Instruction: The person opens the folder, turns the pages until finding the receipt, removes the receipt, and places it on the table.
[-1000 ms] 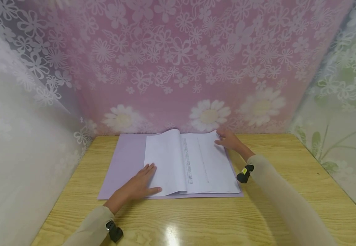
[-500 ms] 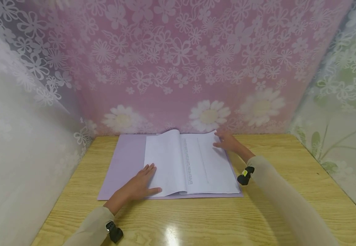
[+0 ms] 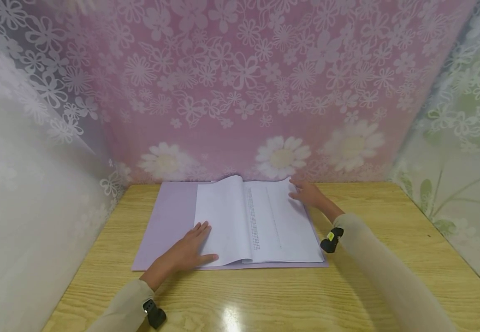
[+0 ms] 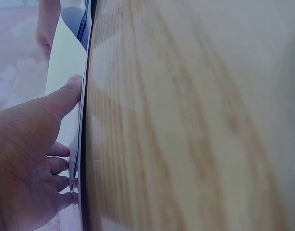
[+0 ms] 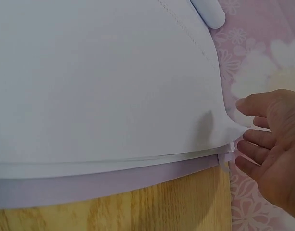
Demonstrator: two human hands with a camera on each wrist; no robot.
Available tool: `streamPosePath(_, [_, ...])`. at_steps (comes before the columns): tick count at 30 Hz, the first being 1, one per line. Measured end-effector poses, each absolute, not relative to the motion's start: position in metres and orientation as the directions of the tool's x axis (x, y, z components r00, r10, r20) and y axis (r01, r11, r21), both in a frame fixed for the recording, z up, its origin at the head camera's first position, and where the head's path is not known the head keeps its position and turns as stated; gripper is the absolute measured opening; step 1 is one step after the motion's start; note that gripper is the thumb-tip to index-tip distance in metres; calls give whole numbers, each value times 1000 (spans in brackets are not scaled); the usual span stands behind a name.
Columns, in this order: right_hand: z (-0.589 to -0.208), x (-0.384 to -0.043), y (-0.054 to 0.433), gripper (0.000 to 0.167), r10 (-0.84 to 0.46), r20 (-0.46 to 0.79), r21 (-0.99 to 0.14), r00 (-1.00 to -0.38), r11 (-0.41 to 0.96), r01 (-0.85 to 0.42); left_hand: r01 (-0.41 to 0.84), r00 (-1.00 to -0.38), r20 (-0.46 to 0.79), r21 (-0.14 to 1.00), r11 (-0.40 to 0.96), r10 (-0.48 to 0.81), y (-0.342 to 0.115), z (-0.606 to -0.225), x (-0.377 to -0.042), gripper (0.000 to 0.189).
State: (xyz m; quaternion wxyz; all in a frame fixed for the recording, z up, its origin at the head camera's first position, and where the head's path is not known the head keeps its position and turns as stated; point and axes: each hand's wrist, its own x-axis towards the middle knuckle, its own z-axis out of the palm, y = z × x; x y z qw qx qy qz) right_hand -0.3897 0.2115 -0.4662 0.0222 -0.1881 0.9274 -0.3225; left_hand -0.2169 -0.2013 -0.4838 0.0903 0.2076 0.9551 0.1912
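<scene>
A lavender folder (image 3: pixel 171 221) lies spread open on the table, with white sheets inside it. One sheet (image 3: pixel 223 207) is turned over to the left and bulges near the fold. To its right lies a page (image 3: pixel 289 226) printed with columns of small text. My left hand (image 3: pixel 190 246) rests with fingers spread on the lower left of the turned sheet, thumb near the bottom edge. My right hand (image 3: pixel 310 193) is at the printed page's upper right corner. In the right wrist view, that corner (image 5: pixel 234 129) curls up against the fingertips, while the thumb stands apart from it.
The wooden table (image 3: pixel 264 299) extends in front of and beside the folder. A pink flowered cloth (image 3: pixel 231 133) hangs right behind its back edge. Pale flowered cloths flank it on the left (image 3: pixel 36 207) and right (image 3: pixel 464 184).
Very little differs. My right hand has shifted slightly at the page corner, while my left hand and the turned sheet have stayed in place.
</scene>
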Motion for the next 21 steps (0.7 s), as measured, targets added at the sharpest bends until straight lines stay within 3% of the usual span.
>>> streamPosePath(9, [-462, -387, 217, 51, -323, 216, -779, -921, 512, -363, 366, -896, -90, 402, 839, 434, -202, -484, -217, 97])
streamPosePath(21, [-454, -374, 234, 42, -469, 106, -852, -877, 412, -323, 370, -894, -90, 406, 836, 440, -202, -483, -216, 96])
